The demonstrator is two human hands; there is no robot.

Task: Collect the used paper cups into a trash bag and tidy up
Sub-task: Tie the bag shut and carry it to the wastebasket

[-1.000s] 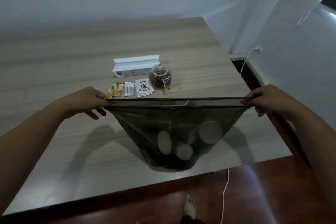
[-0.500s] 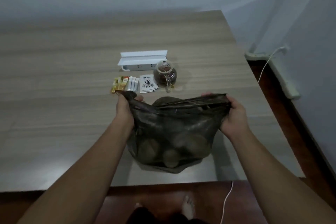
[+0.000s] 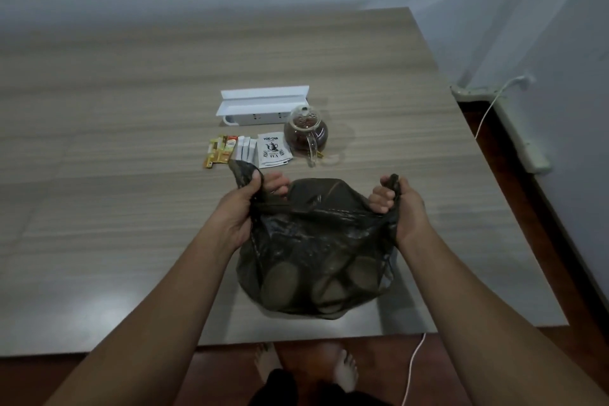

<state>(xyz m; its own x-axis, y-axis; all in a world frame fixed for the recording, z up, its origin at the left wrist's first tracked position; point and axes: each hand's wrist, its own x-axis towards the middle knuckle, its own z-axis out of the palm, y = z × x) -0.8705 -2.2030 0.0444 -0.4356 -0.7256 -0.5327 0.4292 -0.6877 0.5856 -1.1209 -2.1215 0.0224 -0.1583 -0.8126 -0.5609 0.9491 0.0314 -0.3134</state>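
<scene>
Both hands, left hand (image 3: pixel 245 208) and right hand (image 3: pixel 400 208), grip bunched trash bag (image 3: pixel 316 250) corners; cross them snug, cups (image 3: pixel 280 283) probably inside

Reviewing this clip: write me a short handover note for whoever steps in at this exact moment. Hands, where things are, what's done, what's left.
Left hand: grip closed on a bunched corner of the trash bag top.
Right hand: grip closed on the opposite corner.
The bag rests on the table near the front edge; several paper cups show through its dark plastic.
Behind it: glass teapot, tea sachets, white power strip.
Done: no loose cups are visible on the table; the cups seen are bagged.
Left: probably tie the two corners together, take the bag away, then tidy the remaining items.
</scene>
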